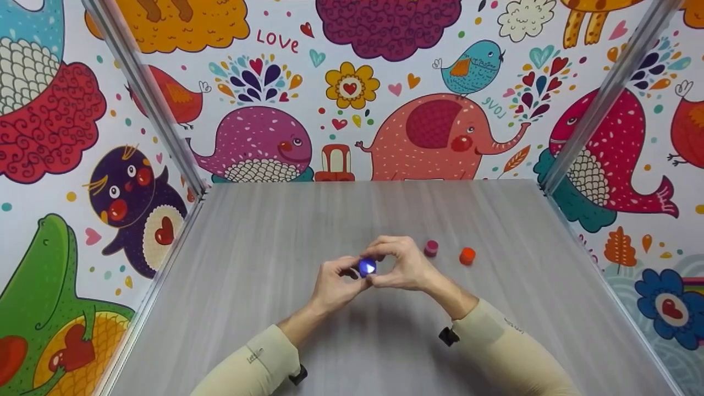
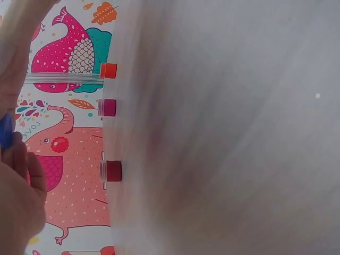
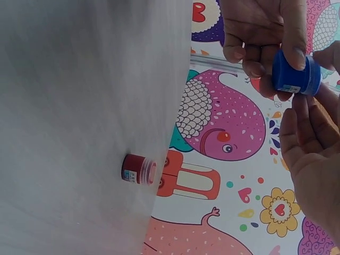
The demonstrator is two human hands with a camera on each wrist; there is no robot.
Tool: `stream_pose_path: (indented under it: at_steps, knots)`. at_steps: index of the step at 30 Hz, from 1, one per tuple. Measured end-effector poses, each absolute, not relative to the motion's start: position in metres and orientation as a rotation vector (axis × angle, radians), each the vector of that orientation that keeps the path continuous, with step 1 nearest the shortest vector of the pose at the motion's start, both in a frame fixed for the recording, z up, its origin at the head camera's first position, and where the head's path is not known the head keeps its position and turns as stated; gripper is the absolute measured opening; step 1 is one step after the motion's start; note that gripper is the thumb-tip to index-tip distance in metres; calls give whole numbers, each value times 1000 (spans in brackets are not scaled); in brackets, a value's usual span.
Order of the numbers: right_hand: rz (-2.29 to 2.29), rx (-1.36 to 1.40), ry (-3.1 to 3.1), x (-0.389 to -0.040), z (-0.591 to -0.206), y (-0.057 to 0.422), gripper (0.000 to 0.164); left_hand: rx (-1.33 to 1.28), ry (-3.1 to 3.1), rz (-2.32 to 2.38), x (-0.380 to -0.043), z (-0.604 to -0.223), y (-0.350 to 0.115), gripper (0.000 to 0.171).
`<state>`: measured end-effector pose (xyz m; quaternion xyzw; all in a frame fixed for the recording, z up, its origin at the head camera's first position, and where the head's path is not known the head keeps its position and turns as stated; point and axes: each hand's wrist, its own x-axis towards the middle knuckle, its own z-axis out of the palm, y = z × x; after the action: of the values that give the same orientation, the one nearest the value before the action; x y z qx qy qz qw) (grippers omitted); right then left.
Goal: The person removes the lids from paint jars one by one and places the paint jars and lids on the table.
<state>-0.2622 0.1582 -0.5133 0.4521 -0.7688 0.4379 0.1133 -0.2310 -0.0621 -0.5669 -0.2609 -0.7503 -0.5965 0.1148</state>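
Note:
A small blue paint jar [image 1: 367,267] with a label and a ridged top [image 3: 313,79] is held above the table between both hands. My left hand [image 1: 336,283] grips the jar's body, its thumb across the side in the right wrist view. From the other side, my right hand [image 1: 406,265] has its thumb and a finger around the jar's ridged top. In the left wrist view the jar shows only partly, at the left edge. Close by on the table stands a dark red jar [image 3: 139,169] with a clear ridged top; the right hand hides it in the head view.
To the right of the hands, a magenta jar [image 1: 431,248] and an orange jar [image 1: 467,256] stand on the grey table [image 1: 264,231]. Walls printed with cartoon animals [image 1: 434,137] rise at the back and sides, with metal corner posts [image 1: 159,110].

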Motion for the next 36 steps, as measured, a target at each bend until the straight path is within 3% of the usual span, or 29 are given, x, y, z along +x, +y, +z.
stream_pose_path:
  at_steps: [13,36]
  knots:
    - [1254,1011,-2332,-255,-518,155,44,-682,-2180,-1755,-233,-568,-63,27]
    - [1192,1073,-2281,-253,-518,144,22,-650,-2211,-1751,-232,-568,-62,29]
